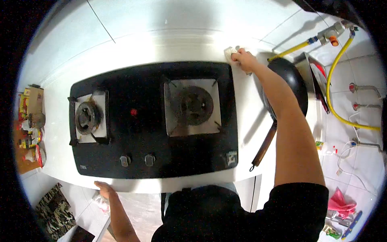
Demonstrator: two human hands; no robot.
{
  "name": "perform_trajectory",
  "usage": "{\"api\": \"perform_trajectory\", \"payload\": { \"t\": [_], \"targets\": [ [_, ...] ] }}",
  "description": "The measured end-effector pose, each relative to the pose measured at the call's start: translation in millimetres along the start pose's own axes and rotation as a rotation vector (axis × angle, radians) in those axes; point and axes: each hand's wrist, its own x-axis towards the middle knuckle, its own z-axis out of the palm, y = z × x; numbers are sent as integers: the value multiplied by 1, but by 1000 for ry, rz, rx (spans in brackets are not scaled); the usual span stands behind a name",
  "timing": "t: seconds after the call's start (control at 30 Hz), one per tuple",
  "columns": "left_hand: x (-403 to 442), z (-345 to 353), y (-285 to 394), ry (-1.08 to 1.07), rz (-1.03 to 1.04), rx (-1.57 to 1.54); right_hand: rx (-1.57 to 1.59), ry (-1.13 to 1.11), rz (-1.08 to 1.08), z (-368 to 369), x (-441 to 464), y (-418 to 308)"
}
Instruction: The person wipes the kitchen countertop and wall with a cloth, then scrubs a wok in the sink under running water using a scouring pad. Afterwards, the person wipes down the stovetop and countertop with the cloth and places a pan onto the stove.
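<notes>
At the back right of the white countertop (250,133), my right hand (245,59) is closed on a pale, crumpled cloth (228,54). The cloth is pressed to the surface just beyond the rear right corner of a black two-burner gas stove (137,151). My left hand (105,189) rests at the counter's front edge, below the stove's front left corner, holding nothing I can see; its fingers are partly stretched out. The right burner (192,105) has no pan support on it, while black support bars (105,117) stand around the left burner (86,117).
A black wok (288,76) with a wooden handle (265,147) lies right of the stove, partly under my right forearm. Yellow gas hoses (331,76) run along the right wall. Several jars and packets (36,121) stand at the far left. Tiled wall (133,24) rises behind.
</notes>
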Motion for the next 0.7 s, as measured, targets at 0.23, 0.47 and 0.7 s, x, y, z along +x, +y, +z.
{"api": "perform_trajectory", "payload": {
  "t": [0.23, 0.47, 0.7],
  "targets": [
    [1, 2, 7, -44, -151, -72, 58, -232, -7, 33, -71, -14],
    [-22, -12, 21, -86, -155, -237, -179, -365, -206, 49, -133, -54],
    [-21, -14, 28, -194, -194, -295, 126, -182, 191, 53, -227, -102]
  ]
}}
